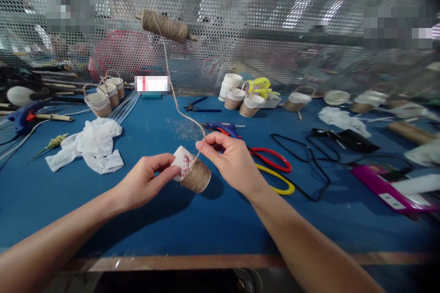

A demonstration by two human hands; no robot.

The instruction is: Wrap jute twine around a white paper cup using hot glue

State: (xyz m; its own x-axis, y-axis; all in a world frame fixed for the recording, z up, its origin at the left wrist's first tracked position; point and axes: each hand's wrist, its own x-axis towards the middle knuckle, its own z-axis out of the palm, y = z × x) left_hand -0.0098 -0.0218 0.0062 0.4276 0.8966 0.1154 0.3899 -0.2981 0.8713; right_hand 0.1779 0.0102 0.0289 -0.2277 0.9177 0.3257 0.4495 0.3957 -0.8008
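A small white paper cup [182,161] with a red blossom print lies tilted in my left hand [146,178], thumb and fingers closed on its bare end. Brown twine [198,178] is wound round the other part of the cup. My right hand [233,158] pinches a strand of jute twine [184,113] just above the cup. That strand runs up to a twine spool [165,26] hanging on a stick against the perforated metal screen. Behind my right hand lies a blue glue gun [223,128], partly hidden.
Scissors with a red and a yellow handle [275,160] lie right of my right hand. Pliers [202,105] rest beyond. Finished twine-wrapped cups [99,104] stand at the back left, others [252,106] at the back middle. White cloth [91,144] lies left; a purple power strip [388,187] and cables right.
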